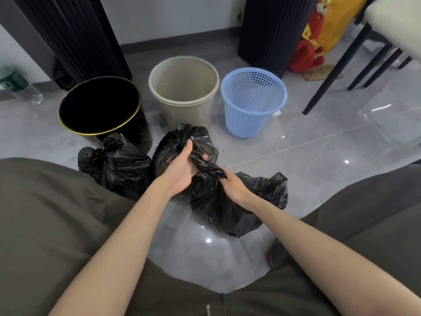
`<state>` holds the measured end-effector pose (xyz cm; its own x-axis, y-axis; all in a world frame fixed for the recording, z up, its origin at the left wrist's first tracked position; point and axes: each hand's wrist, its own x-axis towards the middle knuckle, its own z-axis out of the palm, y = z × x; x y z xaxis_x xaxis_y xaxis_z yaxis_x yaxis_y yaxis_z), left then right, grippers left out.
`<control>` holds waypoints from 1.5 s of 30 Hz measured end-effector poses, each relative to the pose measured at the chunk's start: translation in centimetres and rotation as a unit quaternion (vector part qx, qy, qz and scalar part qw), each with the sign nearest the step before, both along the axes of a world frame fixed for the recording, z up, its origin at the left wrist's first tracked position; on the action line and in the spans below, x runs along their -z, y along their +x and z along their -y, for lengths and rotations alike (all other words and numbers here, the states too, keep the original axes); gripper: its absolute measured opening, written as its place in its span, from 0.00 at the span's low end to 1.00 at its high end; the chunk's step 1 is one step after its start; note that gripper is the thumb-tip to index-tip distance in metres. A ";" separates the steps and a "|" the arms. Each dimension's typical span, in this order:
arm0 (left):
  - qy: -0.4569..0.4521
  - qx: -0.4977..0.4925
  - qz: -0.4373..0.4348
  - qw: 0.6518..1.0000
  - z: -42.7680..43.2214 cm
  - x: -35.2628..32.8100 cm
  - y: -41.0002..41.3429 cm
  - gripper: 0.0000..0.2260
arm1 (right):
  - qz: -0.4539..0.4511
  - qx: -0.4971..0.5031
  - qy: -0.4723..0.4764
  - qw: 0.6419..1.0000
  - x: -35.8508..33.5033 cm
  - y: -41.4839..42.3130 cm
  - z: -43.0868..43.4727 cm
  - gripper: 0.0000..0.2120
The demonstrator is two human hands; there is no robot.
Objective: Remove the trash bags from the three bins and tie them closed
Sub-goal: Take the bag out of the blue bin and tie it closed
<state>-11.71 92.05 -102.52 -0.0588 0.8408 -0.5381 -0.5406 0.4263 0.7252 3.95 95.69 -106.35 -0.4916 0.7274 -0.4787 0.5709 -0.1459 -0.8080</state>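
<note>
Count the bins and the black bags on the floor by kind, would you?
Bins: 3 (black bin, beige bin, blue bin)
Bags: 3 (left bag, middle bag, near bag)
Total: 6

No wording can be read with any certainty in this scene. A small brown board [319, 73], lying flat at upper right, carries dark characters that are too small and blurred to make out. A clear plastic bottle [21, 87] at far left wears a green label with pale print, likewise illegible. Faint pale marks run along the lower side of the black trash bag [227, 210] nearest the camera, possibly printed letters, but they cannot be deciphered. No brand name, number or sign is legible on anything else.
</note>
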 end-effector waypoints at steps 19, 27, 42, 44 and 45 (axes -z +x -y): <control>-0.062 -0.245 0.044 0.967 -0.7 2.0 2.6 0.20 | 0.215 -0.265 0.192 0.920 -1.4 2.5 -1.1 0.36; -0.074 -0.256 -0.117 0.957 -0.9 2.1 1.6 0.20 | 0.468 -0.254 0.137 0.835 -3.4 6.6 -3.2 0.24; -0.011 0.251 -0.467 0.848 1.4 2.0 4.1 0.32 | 0.021 0.062 0.011 0.998 -6.9 5.1 -4.6 0.07; -0.029 0.266 -0.503 0.822 1.8 2.5 4.6 0.31 | 0.008 0.052 0.008 0.999 -6.9 4.9 -4.5 0.09; -0.031 0.264 -0.524 0.810 1.9 2.6 4.9 0.31 | -0.003 0.054 0.004 0.999 -6.8 4.8 -4.3 0.09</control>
<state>-6.79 90.13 -105.11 -0.1515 0.8710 -0.4673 0.6259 0.4504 0.6367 8.79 100.00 -99.52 -0.4131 0.7797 -0.4705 0.5476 -0.2002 -0.8125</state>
